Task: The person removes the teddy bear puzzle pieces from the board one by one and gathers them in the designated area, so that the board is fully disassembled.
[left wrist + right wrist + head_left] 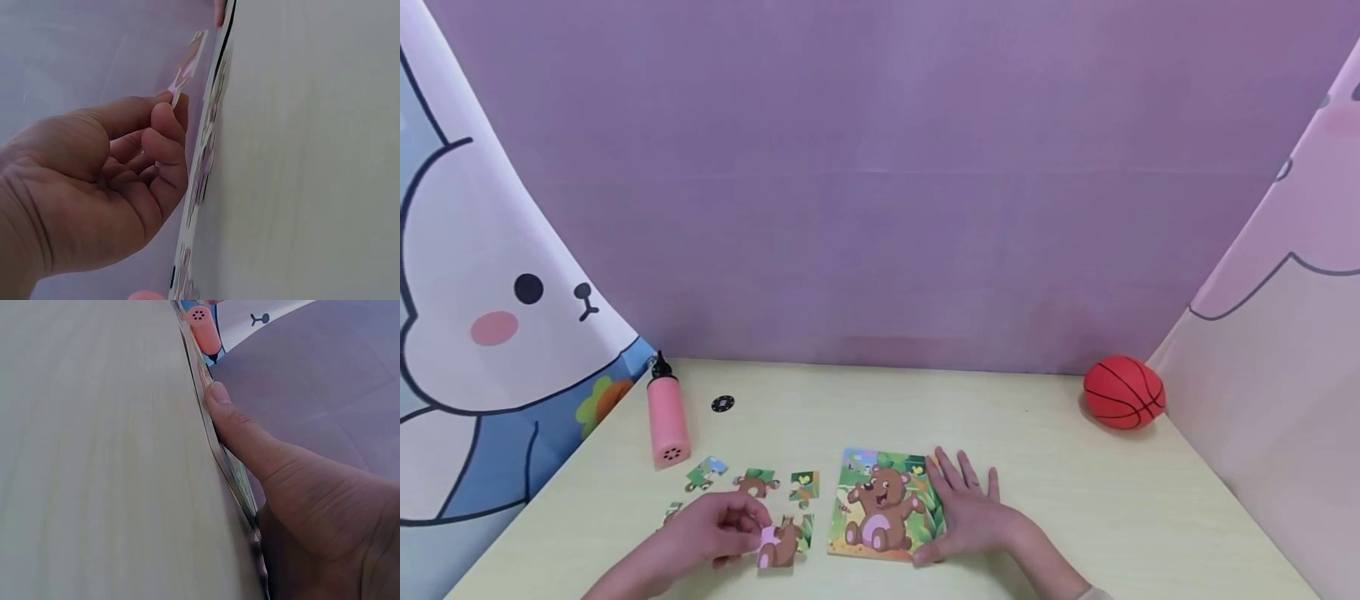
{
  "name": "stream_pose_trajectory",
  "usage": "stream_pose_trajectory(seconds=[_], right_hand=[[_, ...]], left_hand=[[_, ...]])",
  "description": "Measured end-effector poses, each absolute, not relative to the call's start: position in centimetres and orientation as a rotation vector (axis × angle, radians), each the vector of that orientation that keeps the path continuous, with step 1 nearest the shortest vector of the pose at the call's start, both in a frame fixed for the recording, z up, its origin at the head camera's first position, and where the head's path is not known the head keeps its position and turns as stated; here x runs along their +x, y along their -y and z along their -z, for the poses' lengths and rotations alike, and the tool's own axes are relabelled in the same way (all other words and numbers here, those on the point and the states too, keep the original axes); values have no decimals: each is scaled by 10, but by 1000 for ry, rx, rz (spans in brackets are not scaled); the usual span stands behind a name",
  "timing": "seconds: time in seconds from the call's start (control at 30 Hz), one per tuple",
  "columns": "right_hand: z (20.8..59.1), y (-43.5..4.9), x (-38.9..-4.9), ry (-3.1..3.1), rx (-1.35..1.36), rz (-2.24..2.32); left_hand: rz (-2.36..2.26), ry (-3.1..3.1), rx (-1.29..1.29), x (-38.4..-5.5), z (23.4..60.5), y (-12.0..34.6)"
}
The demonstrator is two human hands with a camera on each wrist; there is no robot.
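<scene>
My left hand (718,529) pinches a jigsaw puzzle piece (781,546) between thumb and fingertips. The piece shows brown bear, a pinkish patch and some green; from the left wrist view this puzzle piece (190,59) appears nearly edge-on, tilted up from the fingertips. A bear puzzle board (880,517) lies flat to the right of it, its picture a sitting brown bear among leaves. Spread over the board's right side is my right hand (966,517), fingers straight. In the right wrist view its thumb (240,425) rests along the board's edge.
Loose puzzle pieces lie around the left hand: a blue-green piece (706,473), a brown-and-green piece (756,482), a yellow-flowered piece (804,487) and one partly hidden. Farther back are a pink pump (668,421), a black disc (722,403) and a red ball (1123,392).
</scene>
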State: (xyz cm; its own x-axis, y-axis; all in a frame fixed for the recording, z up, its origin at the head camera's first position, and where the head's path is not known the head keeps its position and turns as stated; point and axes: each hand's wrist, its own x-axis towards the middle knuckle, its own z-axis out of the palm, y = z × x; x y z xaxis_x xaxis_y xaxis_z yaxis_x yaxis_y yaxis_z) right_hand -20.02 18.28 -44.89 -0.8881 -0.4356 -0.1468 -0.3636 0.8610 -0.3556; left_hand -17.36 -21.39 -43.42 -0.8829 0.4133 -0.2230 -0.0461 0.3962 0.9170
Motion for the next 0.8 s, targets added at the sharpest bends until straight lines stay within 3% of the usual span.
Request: stream_pose_trajectory(seconds=[0.8], right_hand=[[449, -182, -200, -2825, -600, 468]], left_hand=[[-1367, -2260, 240, -161, 439, 273]])
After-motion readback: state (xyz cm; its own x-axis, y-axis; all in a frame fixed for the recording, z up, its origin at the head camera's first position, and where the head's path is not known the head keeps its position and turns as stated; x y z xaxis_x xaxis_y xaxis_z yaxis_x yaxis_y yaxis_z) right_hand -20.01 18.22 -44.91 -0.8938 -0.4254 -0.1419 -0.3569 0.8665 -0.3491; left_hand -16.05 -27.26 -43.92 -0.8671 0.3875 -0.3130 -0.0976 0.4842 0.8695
